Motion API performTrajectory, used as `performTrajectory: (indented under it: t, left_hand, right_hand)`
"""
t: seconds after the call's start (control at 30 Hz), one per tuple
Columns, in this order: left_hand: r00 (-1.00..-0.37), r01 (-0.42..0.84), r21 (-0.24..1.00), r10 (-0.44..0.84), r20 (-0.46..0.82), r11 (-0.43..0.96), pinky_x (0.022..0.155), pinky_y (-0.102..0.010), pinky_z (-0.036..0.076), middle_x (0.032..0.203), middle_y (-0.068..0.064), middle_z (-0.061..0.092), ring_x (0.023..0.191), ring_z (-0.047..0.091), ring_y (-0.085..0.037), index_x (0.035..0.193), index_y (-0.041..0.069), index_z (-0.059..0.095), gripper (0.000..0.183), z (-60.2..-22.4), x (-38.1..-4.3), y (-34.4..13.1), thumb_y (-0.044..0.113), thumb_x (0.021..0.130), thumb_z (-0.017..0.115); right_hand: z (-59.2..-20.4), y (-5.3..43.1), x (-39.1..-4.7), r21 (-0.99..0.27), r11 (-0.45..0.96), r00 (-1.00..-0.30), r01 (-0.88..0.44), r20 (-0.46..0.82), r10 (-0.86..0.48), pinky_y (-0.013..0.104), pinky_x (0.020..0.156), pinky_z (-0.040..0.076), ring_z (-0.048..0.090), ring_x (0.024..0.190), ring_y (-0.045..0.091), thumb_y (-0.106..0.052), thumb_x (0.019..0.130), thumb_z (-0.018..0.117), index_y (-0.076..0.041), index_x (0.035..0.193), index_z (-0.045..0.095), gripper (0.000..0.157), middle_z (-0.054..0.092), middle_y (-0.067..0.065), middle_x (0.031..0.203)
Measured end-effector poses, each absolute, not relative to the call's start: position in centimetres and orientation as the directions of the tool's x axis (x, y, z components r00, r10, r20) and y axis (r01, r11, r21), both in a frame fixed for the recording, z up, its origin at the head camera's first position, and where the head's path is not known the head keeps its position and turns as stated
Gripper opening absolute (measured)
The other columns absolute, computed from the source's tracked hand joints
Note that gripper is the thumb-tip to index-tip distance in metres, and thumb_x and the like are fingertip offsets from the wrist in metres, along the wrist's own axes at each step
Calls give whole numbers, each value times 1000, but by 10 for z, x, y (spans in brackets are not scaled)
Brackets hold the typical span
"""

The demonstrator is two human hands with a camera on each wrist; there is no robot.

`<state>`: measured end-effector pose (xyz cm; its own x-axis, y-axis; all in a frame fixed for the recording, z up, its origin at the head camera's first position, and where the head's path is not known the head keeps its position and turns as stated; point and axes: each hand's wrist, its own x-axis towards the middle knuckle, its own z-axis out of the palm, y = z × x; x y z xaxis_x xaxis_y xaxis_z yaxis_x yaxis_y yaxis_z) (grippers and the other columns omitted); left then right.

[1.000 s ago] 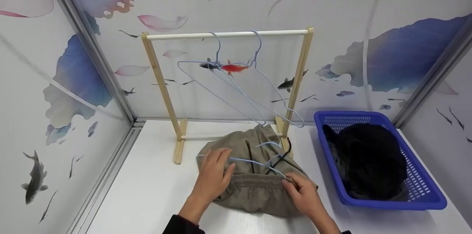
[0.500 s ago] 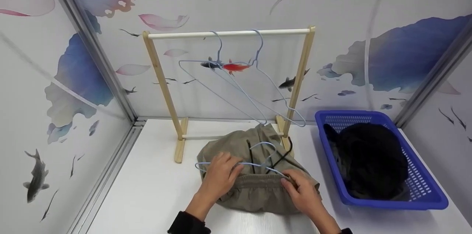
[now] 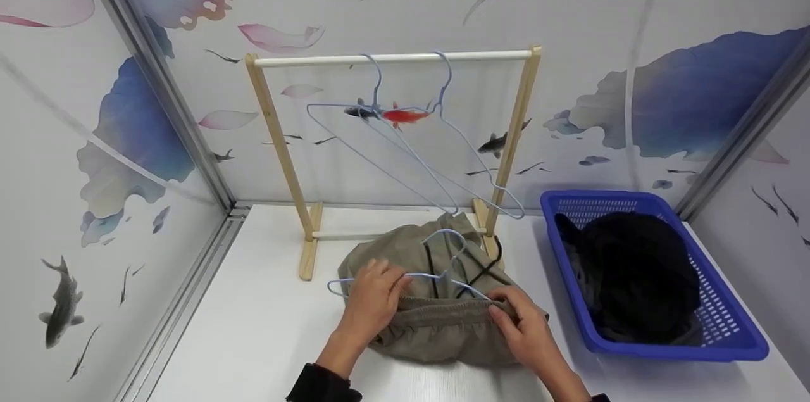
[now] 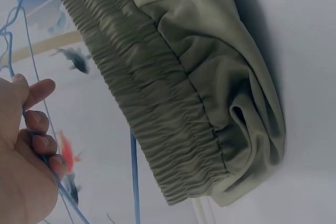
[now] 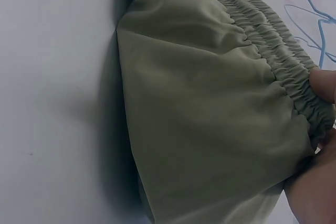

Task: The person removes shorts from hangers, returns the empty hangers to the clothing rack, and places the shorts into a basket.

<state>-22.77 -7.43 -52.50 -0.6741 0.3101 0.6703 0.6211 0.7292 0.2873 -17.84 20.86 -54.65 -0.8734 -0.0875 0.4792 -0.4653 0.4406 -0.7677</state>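
Olive-green trousers [image 3: 449,345] with a gathered elastic waistband [image 4: 136,77] and black drawstrings lie bunched on the white table. My left hand [image 3: 372,297] curls its fingers round the wire of a blue hanger [image 3: 421,275] above the waistband, as the left wrist view also shows. The hanger's hook stands up and its left end sticks out past my hand. Its right arm runs down to the waistband near my right hand [image 3: 522,326], where its tip is hidden. Finger and thumb of that hand pinch the waistband's right side.
Behind the trousers stands a wooden rack [image 3: 281,149] with a white rail [image 3: 316,62]. Two more blue hangers [image 3: 468,136] hang from it, low over the trousers. A blue basket [image 3: 588,332] of black clothing [image 3: 639,275] stands at the right.
My left hand has moved slightly right and now grips the hanger wire. The hanger's hook has swung up and left, and its left end has slid left. My right hand stays at the waistband.
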Motion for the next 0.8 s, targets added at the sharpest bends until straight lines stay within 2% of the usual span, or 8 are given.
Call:
performTrajectory:
  t: [0.2, 0.47, 0.63, 0.8]
  left_hand:
    - [-666, 612, 285, 287, 688, 737, 64, -30, 36, 72, 2, 42, 68, 31, -12, 84, 13, 65, 15, -520, -230, -79, 20, 95, 73]
    - [-681, 602, 319, 262, 684, 732, 64, -28, 33, 73, 3, 39, 69, 27, -10, 84, 13, 65, 15, -513, -231, -84, 19, 96, 72]
    - [-659, 607, 301, 254, 708, 736, 64, -28, 33, 73, 2, 39, 69, 28, -10, 87, 13, 66, 12, -510, -233, -86, 18, 95, 73]
    - [-643, 611, 295, 242, 726, 735, 66, -31, 37, 72, 2, 40, 68, 31, -12, 88, 12, 69, 9, -509, -234, -88, 16, 93, 75]
  right_hand:
    - [-545, 212, -178, -759, 406, -844, -509, 533, -63, 24, 56, 48, 55, 70, 3, 5, 96, 67, -11, 110, 68, 22, 68, 2, 103]
    - [-545, 219, -182, -759, 311, -811, -572, 581, -76, 24, 55, 48, 58, 69, 10, 14, 96, 60, -3, 108, 65, 21, 67, 12, 102]
    - [-544, 223, -183, -757, 238, -789, -609, 610, -81, 23, 61, 47, 59, 76, 11, 17, 96, 56, 1, 105, 62, 20, 67, 16, 107]
    - [-543, 229, -182, -751, 220, -778, -623, 624, -73, 21, 71, 48, 63, 96, 7, 18, 97, 53, 3, 103, 60, 18, 67, 18, 111]
